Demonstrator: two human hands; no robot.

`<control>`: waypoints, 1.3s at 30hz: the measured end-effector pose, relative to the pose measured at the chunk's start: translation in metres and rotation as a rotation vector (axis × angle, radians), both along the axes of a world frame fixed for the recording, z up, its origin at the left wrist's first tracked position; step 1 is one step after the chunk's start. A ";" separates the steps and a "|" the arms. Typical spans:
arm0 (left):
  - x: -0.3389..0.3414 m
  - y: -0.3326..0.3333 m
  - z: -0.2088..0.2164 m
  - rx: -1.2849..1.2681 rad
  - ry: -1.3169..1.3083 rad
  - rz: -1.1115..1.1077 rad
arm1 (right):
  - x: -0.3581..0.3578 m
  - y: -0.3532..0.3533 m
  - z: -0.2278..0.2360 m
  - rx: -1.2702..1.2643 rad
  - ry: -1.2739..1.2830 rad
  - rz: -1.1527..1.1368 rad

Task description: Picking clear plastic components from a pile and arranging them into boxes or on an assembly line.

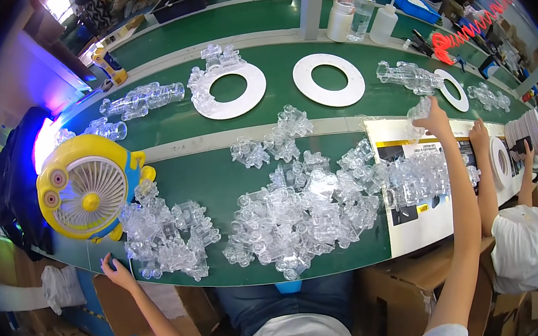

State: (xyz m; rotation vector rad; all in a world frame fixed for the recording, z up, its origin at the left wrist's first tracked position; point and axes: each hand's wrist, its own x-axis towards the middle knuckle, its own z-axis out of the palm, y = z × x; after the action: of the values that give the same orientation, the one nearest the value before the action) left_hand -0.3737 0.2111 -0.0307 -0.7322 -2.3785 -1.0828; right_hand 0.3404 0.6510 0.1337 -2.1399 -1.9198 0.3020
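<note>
My right hand [438, 119] is stretched far out to the right, its fingers closed on a clear plastic piece [418, 114] above the edge of a printed white sheet [448, 227]. More clear plastic pieces [420, 176] lie in a cluster on that sheet, beside my right forearm. Low at the left, my left hand [119, 275] hangs at the table's near edge with its fingers apart and nothing in them. It is nearest to a small heap of clear plastic pieces [168, 239]. A larger heap of the same pieces [303, 213] spreads in front of me.
A yellow fan [61, 209] stands at the left. Beyond the heaps are white rings [299, 85], a clear figure-shaped assembly [146, 99] and another [407, 76]. Bottles [340, 19] stand farther back. At the right, a co-worker [524, 241] reaches over the green table [173, 149].
</note>
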 end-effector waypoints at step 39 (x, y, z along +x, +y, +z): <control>0.014 0.002 0.017 0.012 -0.117 0.019 | -0.158 0.144 -0.005 -0.041 0.162 0.417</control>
State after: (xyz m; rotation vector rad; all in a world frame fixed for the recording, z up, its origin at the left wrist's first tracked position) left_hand -0.3595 0.2134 -0.0137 -0.6580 -2.4692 -1.1603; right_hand 0.1829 0.7954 0.1282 -1.6603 -2.2614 0.5762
